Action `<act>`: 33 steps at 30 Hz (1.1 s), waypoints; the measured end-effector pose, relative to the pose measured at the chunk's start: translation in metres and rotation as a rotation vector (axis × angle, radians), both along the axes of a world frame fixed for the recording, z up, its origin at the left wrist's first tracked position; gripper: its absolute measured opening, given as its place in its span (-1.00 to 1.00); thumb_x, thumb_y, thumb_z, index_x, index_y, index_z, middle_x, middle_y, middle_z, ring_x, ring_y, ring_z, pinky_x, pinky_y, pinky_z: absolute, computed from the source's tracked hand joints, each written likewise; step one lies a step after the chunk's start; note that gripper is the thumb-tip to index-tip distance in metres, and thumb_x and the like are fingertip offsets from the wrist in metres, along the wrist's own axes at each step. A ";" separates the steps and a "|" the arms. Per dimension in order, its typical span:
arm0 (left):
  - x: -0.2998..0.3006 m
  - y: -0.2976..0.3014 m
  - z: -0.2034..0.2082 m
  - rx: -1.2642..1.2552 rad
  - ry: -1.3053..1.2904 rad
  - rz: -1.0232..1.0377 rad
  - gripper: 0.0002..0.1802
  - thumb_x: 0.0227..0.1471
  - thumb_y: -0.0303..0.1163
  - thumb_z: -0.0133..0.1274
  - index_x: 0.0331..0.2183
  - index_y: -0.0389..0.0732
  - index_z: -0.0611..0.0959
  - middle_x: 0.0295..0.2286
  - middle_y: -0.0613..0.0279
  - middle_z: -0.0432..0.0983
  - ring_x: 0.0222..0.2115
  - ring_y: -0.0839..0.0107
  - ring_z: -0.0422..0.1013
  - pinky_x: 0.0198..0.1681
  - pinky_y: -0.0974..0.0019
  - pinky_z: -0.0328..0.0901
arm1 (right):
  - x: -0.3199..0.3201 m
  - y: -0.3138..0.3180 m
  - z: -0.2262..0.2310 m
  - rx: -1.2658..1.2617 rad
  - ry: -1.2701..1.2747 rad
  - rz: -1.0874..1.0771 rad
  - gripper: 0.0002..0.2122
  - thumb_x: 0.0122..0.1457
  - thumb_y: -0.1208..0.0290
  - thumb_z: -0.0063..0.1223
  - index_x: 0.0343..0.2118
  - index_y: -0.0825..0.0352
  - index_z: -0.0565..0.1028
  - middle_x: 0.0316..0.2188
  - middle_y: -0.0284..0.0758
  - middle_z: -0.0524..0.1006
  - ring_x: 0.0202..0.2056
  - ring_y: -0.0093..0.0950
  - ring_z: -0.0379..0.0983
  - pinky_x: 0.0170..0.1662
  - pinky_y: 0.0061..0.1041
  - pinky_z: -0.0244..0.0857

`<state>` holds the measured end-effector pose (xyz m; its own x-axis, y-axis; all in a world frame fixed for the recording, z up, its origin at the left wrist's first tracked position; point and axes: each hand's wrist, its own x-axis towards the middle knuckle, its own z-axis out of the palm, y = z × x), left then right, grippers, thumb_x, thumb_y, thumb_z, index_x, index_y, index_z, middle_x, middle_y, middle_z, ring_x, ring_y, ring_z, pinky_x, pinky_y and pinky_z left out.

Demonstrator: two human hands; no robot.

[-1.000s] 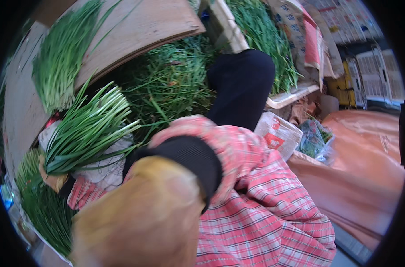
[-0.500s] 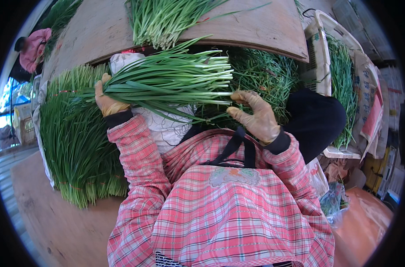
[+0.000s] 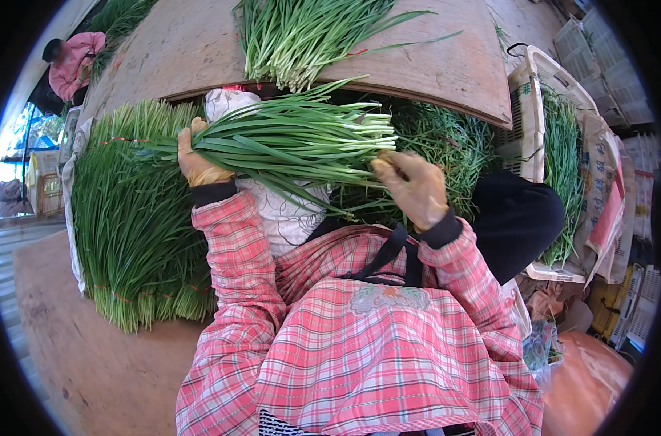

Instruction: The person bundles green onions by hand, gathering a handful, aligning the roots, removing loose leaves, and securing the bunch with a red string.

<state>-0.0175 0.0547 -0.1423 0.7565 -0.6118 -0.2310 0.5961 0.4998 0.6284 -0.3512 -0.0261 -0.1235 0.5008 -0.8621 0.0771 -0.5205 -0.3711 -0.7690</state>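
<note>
A bunch of long green chives (image 3: 294,142) lies level in front of my chest. My left hand (image 3: 198,161), in a tan glove, is closed around its leafy end. My right hand (image 3: 412,185), also gloved, touches the pale cut ends of the bunch with its fingers bent. Under the bunch lies a white patterned cloth (image 3: 283,211). My pink plaid sleeves and apron fill the lower middle of the view.
A big stack of tied chives (image 3: 130,232) lies at my left on a wooden board (image 3: 61,341). Another bunch (image 3: 301,33) rests on a curved board (image 3: 432,69) ahead. A white crate (image 3: 545,109) of greens stands right. A person in pink (image 3: 72,62) crouches far left.
A second ago my arm filled the view, which pointed right. The view has since swung down to both hands on the bunch. My right hand has slid to the cut ends.
</note>
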 end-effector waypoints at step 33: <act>0.024 0.010 -0.024 0.090 0.056 -0.004 -0.64 0.10 -0.12 -0.23 -0.36 -0.19 0.52 -0.43 0.21 0.51 -0.34 0.12 0.40 -0.22 -0.02 0.29 | 0.000 -0.036 -0.062 0.658 -0.385 -0.044 -0.79 0.08 0.34 0.04 -0.40 0.41 0.58 -0.49 -0.37 0.58 -0.51 -0.64 0.41 -0.43 -0.61 0.30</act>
<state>0.0069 0.0643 -0.1663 0.7381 -0.5900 -0.3273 0.6339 0.4402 0.6360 -0.3516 -0.0620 -0.1860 0.5071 -0.8090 -0.2973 -0.1747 0.2414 -0.9546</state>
